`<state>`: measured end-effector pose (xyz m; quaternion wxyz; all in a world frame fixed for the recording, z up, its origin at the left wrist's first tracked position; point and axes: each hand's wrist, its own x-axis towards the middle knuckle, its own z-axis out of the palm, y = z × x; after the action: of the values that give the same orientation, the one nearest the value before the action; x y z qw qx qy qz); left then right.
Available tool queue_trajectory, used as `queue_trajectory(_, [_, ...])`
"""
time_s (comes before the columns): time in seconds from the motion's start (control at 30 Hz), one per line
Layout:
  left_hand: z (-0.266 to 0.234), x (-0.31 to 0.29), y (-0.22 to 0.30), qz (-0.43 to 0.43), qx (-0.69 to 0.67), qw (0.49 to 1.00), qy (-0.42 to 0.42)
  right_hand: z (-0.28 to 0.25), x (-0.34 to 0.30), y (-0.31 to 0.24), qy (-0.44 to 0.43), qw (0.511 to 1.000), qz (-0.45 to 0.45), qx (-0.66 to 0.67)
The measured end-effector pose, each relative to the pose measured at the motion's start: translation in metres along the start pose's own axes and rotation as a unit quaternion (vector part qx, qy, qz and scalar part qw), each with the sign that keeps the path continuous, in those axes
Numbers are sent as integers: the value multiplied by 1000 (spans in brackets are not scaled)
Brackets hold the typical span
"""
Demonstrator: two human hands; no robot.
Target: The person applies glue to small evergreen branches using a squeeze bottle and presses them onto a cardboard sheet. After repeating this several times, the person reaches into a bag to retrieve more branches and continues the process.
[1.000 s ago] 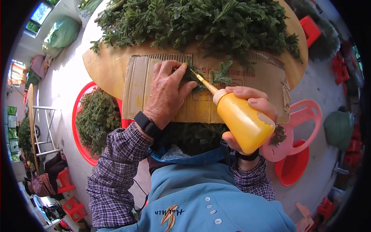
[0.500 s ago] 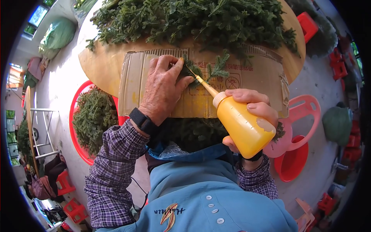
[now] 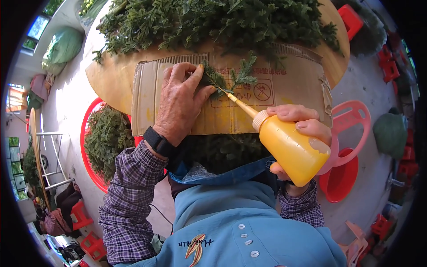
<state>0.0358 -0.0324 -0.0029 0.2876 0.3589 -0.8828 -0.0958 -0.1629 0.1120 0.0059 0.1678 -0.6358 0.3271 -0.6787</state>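
Observation:
My left hand (image 3: 180, 104), a dark band at its wrist, pinches a green fir sprig (image 3: 243, 74) between thumb and forefinger over a flat cardboard sheet (image 3: 149, 102). Two needled branches of the sprig fork to the right of my fingertips. A yellow squeeze bottle (image 3: 291, 147) lies tilted in my right hand (image 3: 304, 120), its long thin nozzle pointing up and left. The nozzle tip is at the sprig's stem, just beside my left thumb; whether it touches cannot be made out. Yellow stains mark the cardboard.
Fir branches (image 3: 213, 24) are heaped across the far part of the round wooden table (image 3: 104, 82). A red basket (image 3: 84, 133) of greenery stands at left. Right of me are a pink plastic chair (image 3: 362, 127) and a red bucket (image 3: 340, 178). More greenery lies below the cardboard's near edge.
The bottle has shifted right and slightly toward me, its nozzle tip sliding lower along the sprig. My left hand, sprig and cardboard appear a little further left in the picture.

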Motion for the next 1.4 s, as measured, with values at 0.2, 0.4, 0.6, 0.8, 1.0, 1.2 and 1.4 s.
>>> queue_trajectory(0.2, [-2, 1, 1, -2, 0, 1000, -8, -8, -2, -8, 0, 999, 32, -2])
queue_trajectory(0.4, [-1, 1, 2, -4, 5, 1000, -15, -13, -4, -13, 18, 999, 46, 10])
queue_trajectory(0.6, [0, 2, 2, -6, -11, 1000, -10, -20, -12, -14, 19, 998, 55, -2])
queue_trajectory(0.8, [-3, 3, 0, -4, -5, 1000, -2, -26, -19, -21, 24, 998, 52, -4])
queue_trajectory(1.0, [-29, -3, 9, -60, -94, 993, 27, -42, -23, -26, 76, 997, 25, -1])
queue_trajectory(1.2, [-79, -49, 44, -70, -105, 988, -92, -58, -33, -26, 115, 993, 14, -20])
queue_trajectory(1.4, [-78, -53, 54, -82, -137, 944, -288, -56, -22, -19, 180, 984, -2, 14])
